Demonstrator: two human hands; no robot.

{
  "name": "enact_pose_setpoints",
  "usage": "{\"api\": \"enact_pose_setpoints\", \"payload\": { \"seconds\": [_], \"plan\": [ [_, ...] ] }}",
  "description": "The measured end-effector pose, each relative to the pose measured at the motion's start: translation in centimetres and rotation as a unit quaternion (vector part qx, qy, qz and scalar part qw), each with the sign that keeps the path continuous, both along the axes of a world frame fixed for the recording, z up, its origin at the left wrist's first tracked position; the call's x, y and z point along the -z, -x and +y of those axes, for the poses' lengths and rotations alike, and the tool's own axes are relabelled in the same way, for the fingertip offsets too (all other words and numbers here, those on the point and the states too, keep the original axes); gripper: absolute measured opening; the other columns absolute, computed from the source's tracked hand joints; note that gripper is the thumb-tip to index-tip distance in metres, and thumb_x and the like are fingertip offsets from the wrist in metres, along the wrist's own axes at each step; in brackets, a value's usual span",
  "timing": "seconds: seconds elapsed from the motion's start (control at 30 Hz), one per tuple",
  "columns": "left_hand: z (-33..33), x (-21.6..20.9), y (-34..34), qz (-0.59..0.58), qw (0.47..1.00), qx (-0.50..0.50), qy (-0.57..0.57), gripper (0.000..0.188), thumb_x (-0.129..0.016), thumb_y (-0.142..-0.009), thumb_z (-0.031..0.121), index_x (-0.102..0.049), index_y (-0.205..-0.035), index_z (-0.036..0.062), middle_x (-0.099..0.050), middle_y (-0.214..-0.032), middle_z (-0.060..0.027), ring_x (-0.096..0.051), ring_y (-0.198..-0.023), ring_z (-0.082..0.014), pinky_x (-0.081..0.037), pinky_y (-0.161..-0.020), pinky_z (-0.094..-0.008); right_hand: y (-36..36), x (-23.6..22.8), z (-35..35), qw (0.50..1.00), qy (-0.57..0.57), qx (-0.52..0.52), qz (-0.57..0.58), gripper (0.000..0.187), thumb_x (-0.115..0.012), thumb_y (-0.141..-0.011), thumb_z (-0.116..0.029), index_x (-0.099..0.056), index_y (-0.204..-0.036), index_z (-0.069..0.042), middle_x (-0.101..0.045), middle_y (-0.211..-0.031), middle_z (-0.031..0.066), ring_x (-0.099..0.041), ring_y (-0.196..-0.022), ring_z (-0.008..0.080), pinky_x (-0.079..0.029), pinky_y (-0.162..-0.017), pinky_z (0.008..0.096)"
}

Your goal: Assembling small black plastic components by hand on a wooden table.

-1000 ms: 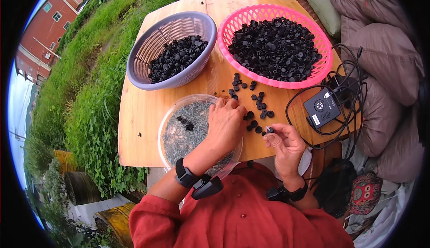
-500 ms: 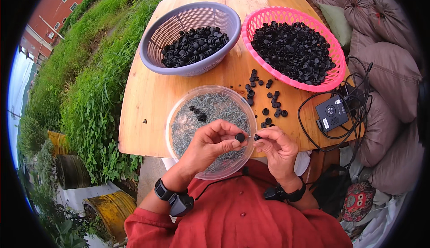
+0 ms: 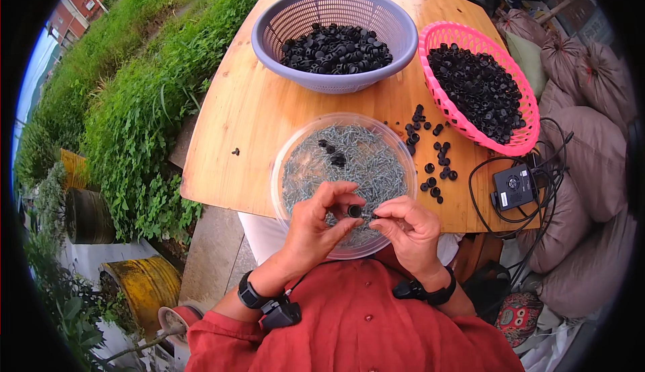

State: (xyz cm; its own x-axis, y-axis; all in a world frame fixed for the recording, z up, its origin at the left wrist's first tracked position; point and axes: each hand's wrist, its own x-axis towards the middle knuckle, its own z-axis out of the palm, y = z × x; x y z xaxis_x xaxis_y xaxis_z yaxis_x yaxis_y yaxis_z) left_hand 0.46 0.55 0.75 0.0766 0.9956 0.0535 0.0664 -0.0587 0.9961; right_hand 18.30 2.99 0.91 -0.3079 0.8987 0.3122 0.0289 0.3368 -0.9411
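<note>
Both my hands are raised over a clear round plastic tub (image 3: 274,182) of loose grey metal screws (image 3: 366,178). Between the thumb and fingers of my left hand (image 3: 308,231) is a round black cap (image 3: 355,211), its hollow side facing up. My right hand (image 3: 413,232) is closed in a pinch close beside it, on a small black piece (image 3: 374,216) mostly hidden by the fingertips. Several black caps (image 3: 337,160) lie together on top of the screws.
At the far side stand a grey-purple basket (image 3: 269,56) and a pink basket (image 3: 526,140), both holding black caps. Loose caps (image 3: 430,168) are scattered right of the tub. A black device (image 3: 514,185) with tangled cables lies at the wooden table's (image 3: 228,137) right edge, near stuffed sacks (image 3: 584,157).
The view has shifted, so the table's contents sit differently in it. The left-hand cap has turned to show its hollow side. A metal shank visible between my hands earlier cannot be made out now.
</note>
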Motion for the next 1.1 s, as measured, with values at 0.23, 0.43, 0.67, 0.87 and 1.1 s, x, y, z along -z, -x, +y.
{"api": "enact_pose_setpoints", "payload": {
  "seconds": [0.23, 0.43, 0.67, 0.87, 1.1],
  "plan": [
    [0.0, -0.4, 0.3, 0.118, 0.988, -0.003, -0.102, 0.047, -0.068, -0.07, -0.008, -0.049, -0.112, 0.0033, -0.062, -0.098, -0.0082, -0.058, -0.075, -0.0117, -0.048, -0.066, -0.0239, 0.9, -0.7, 0.2, 0.994, -0.067, 0.017, -0.083, 0.018, -0.071, -0.068, 0.005, -0.063, -0.083, 0.0, -0.062, -0.079, 0.0088, -0.059, -0.068, 0.0148, -0.046, -0.059, 0.0232],
    [0.1, -0.8, 0.1, 0.147, 0.983, 0.01, -0.107, 0.037, -0.067, -0.068, -0.008, -0.055, -0.102, 0.0021, -0.06, -0.089, -0.0095, -0.06, -0.074, -0.0169, -0.049, -0.066, -0.0261, 1.0, -0.5, 0.1, 0.993, -0.07, 0.022, -0.098, 0.018, -0.072, -0.068, 0.003, -0.063, -0.083, 0.0, -0.061, -0.076, 0.0091, -0.06, -0.066, 0.0187, -0.048, -0.057, 0.0263],
    [-0.3, 1.0, 0.4, -0.028, 0.998, 0.042, 0.023, 0.029, -0.062, -0.076, -0.009, -0.058, -0.103, -0.0003, -0.06, -0.098, -0.0042, -0.057, -0.084, -0.0098, -0.048, -0.074, -0.0248, 0.8, -0.2, 0.1, 0.993, -0.043, 0.029, -0.105, 0.017, -0.072, -0.07, 0.002, -0.063, -0.083, 0.0, -0.061, -0.075, 0.0085, -0.06, -0.065, 0.0166, -0.048, -0.056, 0.0261],
    [-0.4, 0.7, 0.5, -0.131, 0.984, 0.045, 0.116, 0.023, -0.058, -0.083, -0.005, -0.059, -0.105, -0.0027, -0.059, -0.101, -0.005, -0.057, -0.093, -0.011, -0.048, -0.08, -0.0241, 0.6, -0.3, 0.0, 0.995, 0.095, -0.004, -0.026, 0.014, -0.063, -0.077, 0.007, -0.064, -0.09, 0.002, -0.062, -0.078, 0.0077, -0.061, -0.064, 0.0108, -0.049, -0.054, 0.0216],
    [-0.4, 0.6, 0.7, -0.108, 0.991, 0.052, 0.052, 0.026, -0.057, -0.084, -0.004, -0.058, -0.109, -0.0025, -0.058, -0.102, -0.0063, -0.058, -0.088, -0.0111, -0.049, -0.077, -0.0233, 0.6, -0.1, 0.0, 0.995, 0.096, -0.012, -0.004, 0.016, -0.061, -0.078, 0.009, -0.065, -0.091, 0.002, -0.061, -0.081, 0.008, -0.061, -0.064, 0.0101, -0.05, -0.054, 0.0202]
  ]
}}
